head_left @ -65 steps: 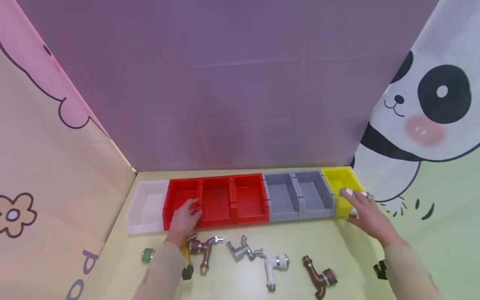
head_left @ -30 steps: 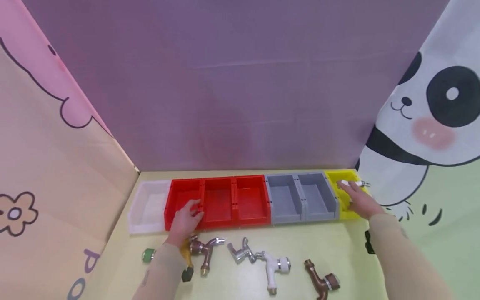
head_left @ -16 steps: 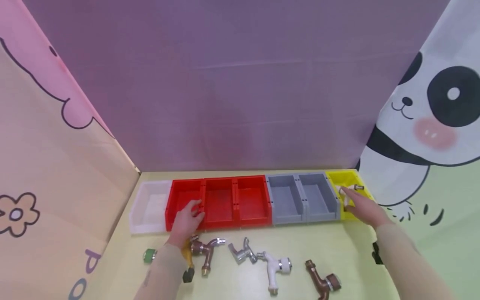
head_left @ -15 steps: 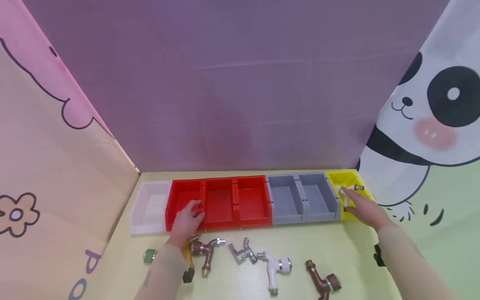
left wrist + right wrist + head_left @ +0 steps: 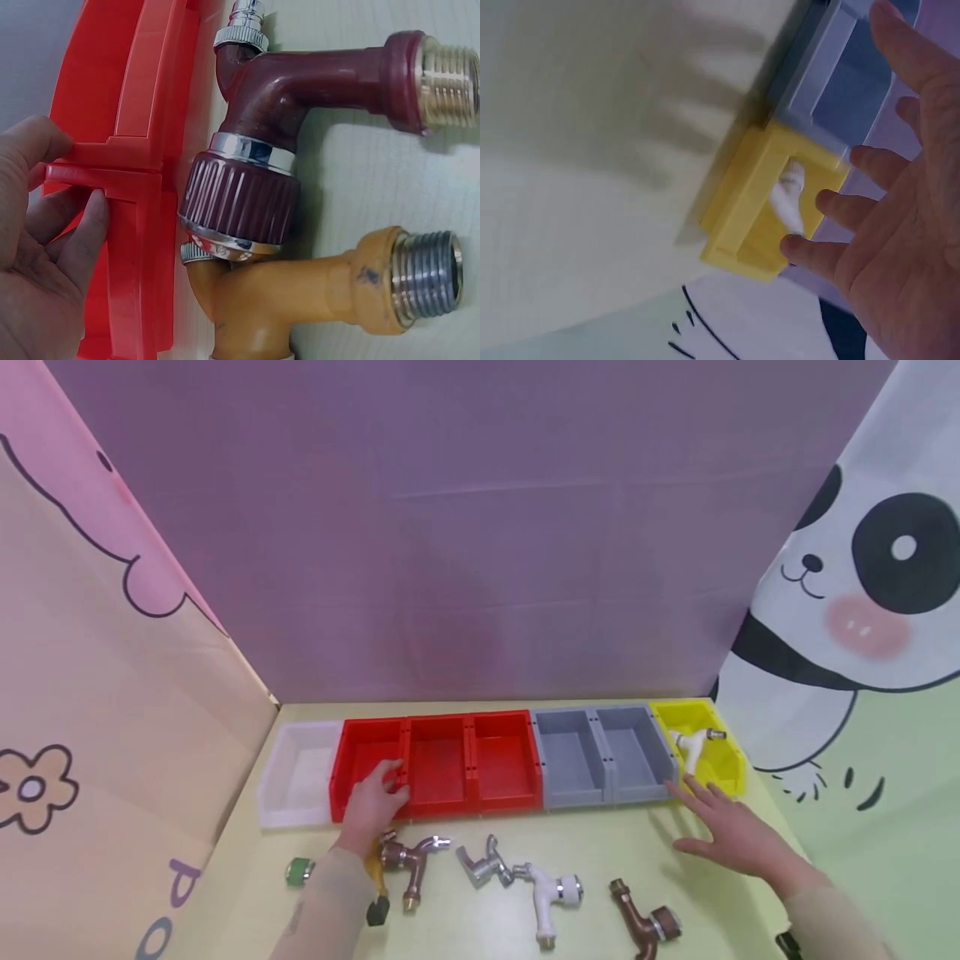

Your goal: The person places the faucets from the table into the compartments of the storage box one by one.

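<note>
My left hand (image 5: 371, 800) holds the shared edge of two red bins (image 5: 435, 810), thumb and fingertips on either side of the divider in the left wrist view. My right hand (image 5: 729, 833) is held above the table in front of the yellow bin (image 5: 737, 775), its fingers spread and nothing in them. A white faucet (image 5: 692, 747) with a metal end lies inside that yellow bin. Beneath the left wrist, a maroon faucet (image 5: 277, 97) and a mustard-yellow faucet (image 5: 300, 292) rest on the table beside the red bins.
The row of bins also has a white bin (image 5: 296, 814) at left and two grey bins (image 5: 607, 792). On the table lie a chrome faucet (image 5: 486, 864), another white faucet (image 5: 542, 893), a brown faucet (image 5: 637, 922) and a green knob (image 5: 298, 871). Fabric walls enclose the table.
My right hand has lowered the white faucet into the yellow bin, let it go and drawn back toward me with fingers spread. The left hand has kept its place.
</note>
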Action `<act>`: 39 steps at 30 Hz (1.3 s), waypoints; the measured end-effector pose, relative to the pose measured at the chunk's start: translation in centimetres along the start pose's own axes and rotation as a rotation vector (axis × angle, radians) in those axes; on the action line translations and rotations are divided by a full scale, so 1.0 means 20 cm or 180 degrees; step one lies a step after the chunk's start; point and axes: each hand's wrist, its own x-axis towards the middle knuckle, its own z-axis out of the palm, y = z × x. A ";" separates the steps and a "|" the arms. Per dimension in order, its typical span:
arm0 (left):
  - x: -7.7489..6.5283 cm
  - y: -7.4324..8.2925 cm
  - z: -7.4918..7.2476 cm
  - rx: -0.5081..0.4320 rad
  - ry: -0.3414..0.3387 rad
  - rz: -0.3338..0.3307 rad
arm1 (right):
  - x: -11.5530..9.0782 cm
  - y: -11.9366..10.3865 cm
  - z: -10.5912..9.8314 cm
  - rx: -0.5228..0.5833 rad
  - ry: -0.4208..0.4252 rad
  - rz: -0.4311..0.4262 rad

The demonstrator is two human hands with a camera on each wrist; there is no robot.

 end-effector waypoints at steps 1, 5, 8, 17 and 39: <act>0.00 0.00 0.00 -0.0001 -0.0002 -0.0003 | -0.02 -0.04 0.02 0.0019 -0.0040 -0.0031; 0.00 0.01 0.00 0.0011 0.0000 -0.0012 | -0.09 -0.16 0.10 0.0111 -0.0351 -0.0112; 0.00 0.01 0.00 0.0024 -0.0004 -0.0014 | -0.13 -0.23 0.14 0.0207 -0.0539 -0.0191; 0.00 0.01 -0.01 0.0005 -0.0013 -0.0026 | -0.16 -0.34 0.21 0.0497 -0.1100 -0.0213; 0.01 -0.02 0.00 0.0020 0.0020 0.0024 | -0.18 -0.42 0.34 0.0698 -0.1748 0.0003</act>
